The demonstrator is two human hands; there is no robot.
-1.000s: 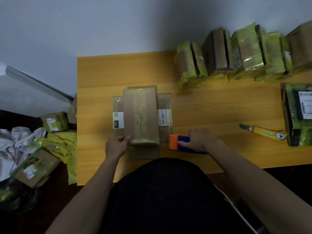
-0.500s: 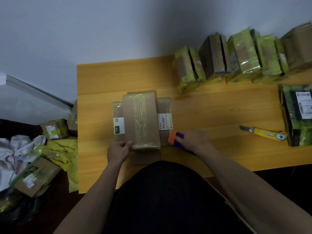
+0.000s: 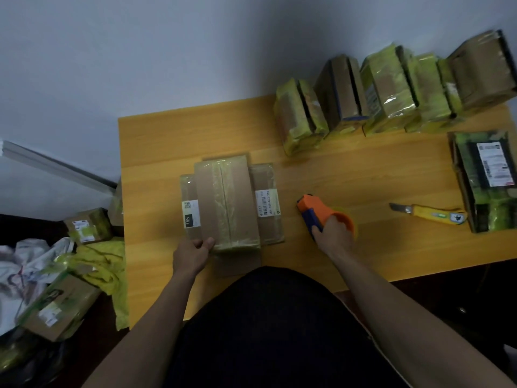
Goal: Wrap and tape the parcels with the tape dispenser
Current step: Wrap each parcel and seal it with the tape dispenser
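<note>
A brown cardboard parcel [image 3: 227,204] with tape along its top seam lies near the front of the wooden table [image 3: 349,177], stacked crosswise over a flatter labelled parcel [image 3: 267,204]. My left hand [image 3: 193,254] grips the upper parcel's near left corner. My right hand [image 3: 333,238] holds the orange and blue tape dispenser [image 3: 319,212], lifted to the right of the parcels and apart from them.
A row of taped parcels [image 3: 391,91] stands along the table's back right. A dark labelled parcel [image 3: 486,180] lies at the right edge, with a yellow utility knife [image 3: 430,214] beside it. More boxes [image 3: 56,303] and yellow wrapping [image 3: 103,264] lie on the floor at left.
My right hand has pulled the tape dispenser away from the parcel's right side and raised it to the right. My left hand stays on the parcel's corner.
</note>
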